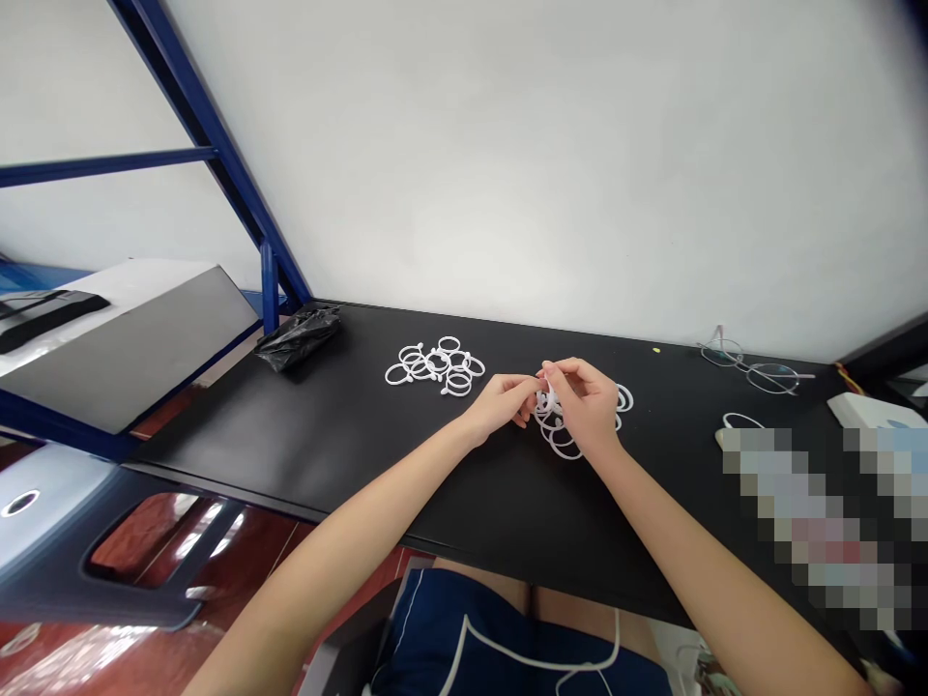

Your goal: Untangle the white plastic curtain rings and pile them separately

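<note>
Over a pile of white rings (564, 450) on the black table, my two hands meet at the fingertips. My right hand (589, 398) is closed, thumb and index finger pinching a small white ring piece (551, 394). From the other side my left hand (506, 398) is closed too, its thumb and fingertips at the same piece; its grip is partly hidden. Rings show below and to the right of my right hand. Further left lies a second loose group of thin white rings (437, 362), each with a small knob on its rim, apart from both hands.
A crumpled black plastic bag (299, 338) lies at the table's back left. Eyeglasses (772, 377) rest at the back right, near a blurred-out item and a white box (874, 414). A blue metal frame (270, 280) stands left; the wall (507, 193) rises behind.
</note>
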### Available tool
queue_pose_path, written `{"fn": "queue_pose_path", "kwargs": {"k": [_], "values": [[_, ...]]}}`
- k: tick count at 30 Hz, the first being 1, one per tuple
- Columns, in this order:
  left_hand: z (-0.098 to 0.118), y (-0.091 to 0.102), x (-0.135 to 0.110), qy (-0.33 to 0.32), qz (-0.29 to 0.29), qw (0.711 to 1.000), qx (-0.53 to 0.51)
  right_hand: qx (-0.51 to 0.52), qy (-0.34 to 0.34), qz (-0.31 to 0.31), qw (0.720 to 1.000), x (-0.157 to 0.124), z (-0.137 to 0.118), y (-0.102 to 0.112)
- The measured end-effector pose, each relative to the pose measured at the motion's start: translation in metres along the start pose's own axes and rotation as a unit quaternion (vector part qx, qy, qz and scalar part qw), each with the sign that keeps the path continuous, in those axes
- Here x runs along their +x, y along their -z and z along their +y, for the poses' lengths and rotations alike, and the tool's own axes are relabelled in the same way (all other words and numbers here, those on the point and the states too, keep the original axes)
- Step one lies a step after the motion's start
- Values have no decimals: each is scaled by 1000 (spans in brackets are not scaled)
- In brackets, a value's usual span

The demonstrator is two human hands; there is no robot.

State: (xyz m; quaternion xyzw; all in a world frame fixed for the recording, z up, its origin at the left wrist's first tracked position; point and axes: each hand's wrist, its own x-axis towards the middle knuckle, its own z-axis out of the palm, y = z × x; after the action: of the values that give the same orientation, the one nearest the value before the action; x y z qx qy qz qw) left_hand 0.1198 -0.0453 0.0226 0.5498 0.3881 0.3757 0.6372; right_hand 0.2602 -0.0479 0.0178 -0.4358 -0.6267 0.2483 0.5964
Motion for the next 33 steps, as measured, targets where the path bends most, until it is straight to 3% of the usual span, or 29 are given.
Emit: {"fn": "queue_pose_path", "kwargs": {"k": [4, 8, 12, 16, 20, 25, 28, 33], "values": [[-2, -2, -1, -54, 1, 997, 47, 25, -19, 38, 999, 1, -1, -1], [-7, -3, -3, -95, -36, 990, 95, 49, -42, 49, 997, 2, -2, 0], [-9, -5, -3, -83, -56, 993, 66, 49, -58, 63, 995, 3, 1, 0], [-6, -4, 0, -66, -26, 997, -4, 53, -56, 69, 995, 4, 4, -1], [-2, 1, 3, -35, 9, 997, -66, 0, -41, 51, 998, 1, 4, -1], [-1, 4, 3, -15, 11, 992, -122, -64, -23, 15, 998, -3, 5, 0], [-1, 4, 3, -14, 10, 992, -124, -70, -22, -28, 997, -5, 5, 0], [1, 3, 2, -9, 0, 995, -95, -100, 5, -46, 994, -6, 3, 0]]}}
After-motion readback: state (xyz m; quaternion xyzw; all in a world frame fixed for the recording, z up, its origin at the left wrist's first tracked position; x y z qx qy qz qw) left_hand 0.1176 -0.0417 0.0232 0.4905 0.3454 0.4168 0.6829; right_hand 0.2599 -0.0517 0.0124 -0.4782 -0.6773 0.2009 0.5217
